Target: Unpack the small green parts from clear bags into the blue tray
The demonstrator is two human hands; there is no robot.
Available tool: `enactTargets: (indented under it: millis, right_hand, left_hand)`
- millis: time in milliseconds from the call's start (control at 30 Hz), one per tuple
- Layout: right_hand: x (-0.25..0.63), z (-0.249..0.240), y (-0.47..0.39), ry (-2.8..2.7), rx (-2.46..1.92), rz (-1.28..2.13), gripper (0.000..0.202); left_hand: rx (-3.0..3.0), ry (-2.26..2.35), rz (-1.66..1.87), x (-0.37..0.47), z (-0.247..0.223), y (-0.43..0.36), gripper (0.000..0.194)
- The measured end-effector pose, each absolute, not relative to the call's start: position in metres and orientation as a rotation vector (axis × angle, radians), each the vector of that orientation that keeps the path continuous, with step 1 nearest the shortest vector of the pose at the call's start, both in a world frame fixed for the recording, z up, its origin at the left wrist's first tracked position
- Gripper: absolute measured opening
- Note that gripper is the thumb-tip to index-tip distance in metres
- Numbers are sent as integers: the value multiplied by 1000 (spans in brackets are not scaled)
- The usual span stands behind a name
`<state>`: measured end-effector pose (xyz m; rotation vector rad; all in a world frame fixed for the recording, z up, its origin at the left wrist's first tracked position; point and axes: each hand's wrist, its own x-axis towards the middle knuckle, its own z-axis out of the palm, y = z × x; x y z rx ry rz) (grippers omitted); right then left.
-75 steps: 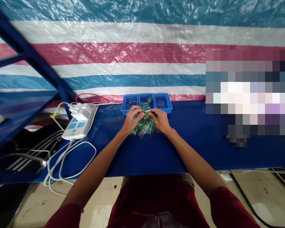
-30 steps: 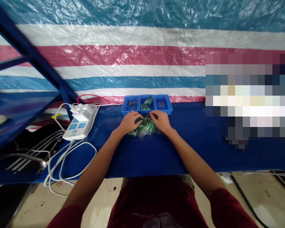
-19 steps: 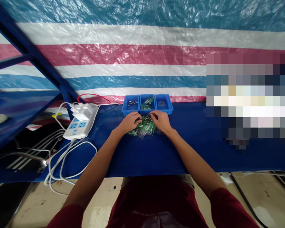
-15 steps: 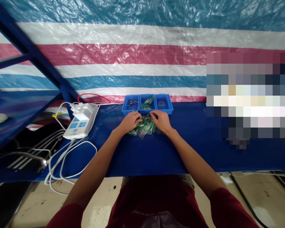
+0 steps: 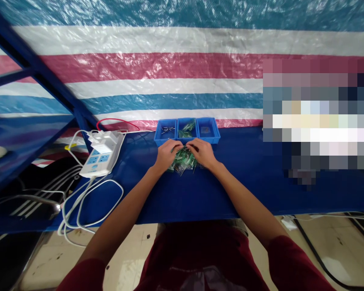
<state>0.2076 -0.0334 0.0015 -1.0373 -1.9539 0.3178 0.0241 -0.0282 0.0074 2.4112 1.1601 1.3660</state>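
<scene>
A pile of green pieces, clear plastic and thin metal pins point(image 5: 184, 161) lies on the blue table between my hands. My left hand point(image 5: 167, 153) is closed in a pinch above the pile's left side. Opposite it, my right hand point(image 5: 202, 152) pinches too, its fingertips close to those of the left. Whatever sits between the fingertips is too small to name. Just behind stand three joined blue bins: the left bin point(image 5: 156, 136) holds thin metal pieces, the middle bin point(image 5: 187, 139) green ones, and the right bin point(image 5: 216, 135) a small clear item.
On the left lies a white power strip point(image 5: 100, 159) with plugged-in adapters and looped white cables point(image 5: 79, 210). A blue metal frame point(image 5: 51, 89) rises at the left. Striped plastic sheeting point(image 5: 157, 64) hangs behind the table. A blurred-out area covers the right side.
My hands have come closer together over the pile, and the fingertips now nearly meet. The view has shifted slightly.
</scene>
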Motion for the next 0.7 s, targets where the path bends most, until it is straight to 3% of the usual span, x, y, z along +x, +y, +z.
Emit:
enactTargets:
  millis: [267,700]
  right_hand:
    - [209,5,-35,-1915,-1007,350,27]
    - [208,4,-36,-1840,-1051,398,31]
  left_hand:
    - [2221,1228,1532,29,11,-32,23]
    - [1681,1025,1437,33,4,-24,28]
